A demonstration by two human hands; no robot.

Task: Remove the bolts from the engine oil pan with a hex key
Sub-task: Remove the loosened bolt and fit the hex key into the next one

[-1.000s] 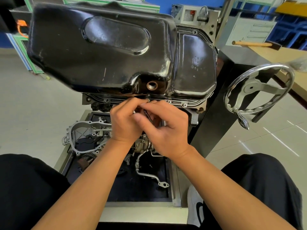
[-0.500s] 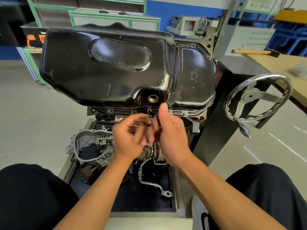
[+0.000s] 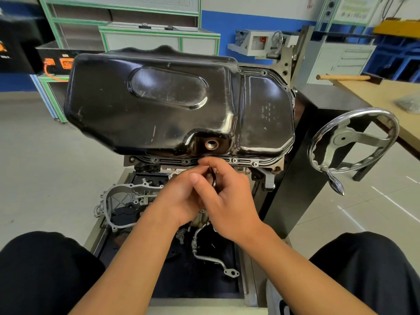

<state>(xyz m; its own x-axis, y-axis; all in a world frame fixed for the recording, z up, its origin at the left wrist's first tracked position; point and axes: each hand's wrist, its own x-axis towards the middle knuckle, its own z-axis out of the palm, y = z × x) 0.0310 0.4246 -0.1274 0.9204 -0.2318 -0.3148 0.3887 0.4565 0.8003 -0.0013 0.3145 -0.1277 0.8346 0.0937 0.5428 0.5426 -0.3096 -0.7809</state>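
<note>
The black engine oil pan [image 3: 159, 105] sits upside down on the engine stand, its drain hole [image 3: 211, 144] facing me. Bolts [image 3: 234, 160] line the near flange [image 3: 172, 160]. Both hands meet just below that flange, under the drain hole. My right hand [image 3: 231, 201] pinches a dark hex key [image 3: 213, 180] between thumb and curled index finger. My left hand [image 3: 179, 196] has its fingers curled against the same key from the left. The key's tip and the bolt under it are hidden by my fingers.
A chrome handwheel [image 3: 354, 142] stands out on the stand at right. Below my hands a black tray [image 3: 204, 283] holds an aluminium cover [image 3: 120, 198], a bent pipe [image 3: 209, 258] and small parts. A wooden bench [image 3: 386, 94] with a hammer is at far right. My knees frame the tray.
My view has tilted up, so the pan sits lower in frame. The right thumb, pointing up at the flange before, has dropped, and the index finger now curls over the key. Both hands stay together.
</note>
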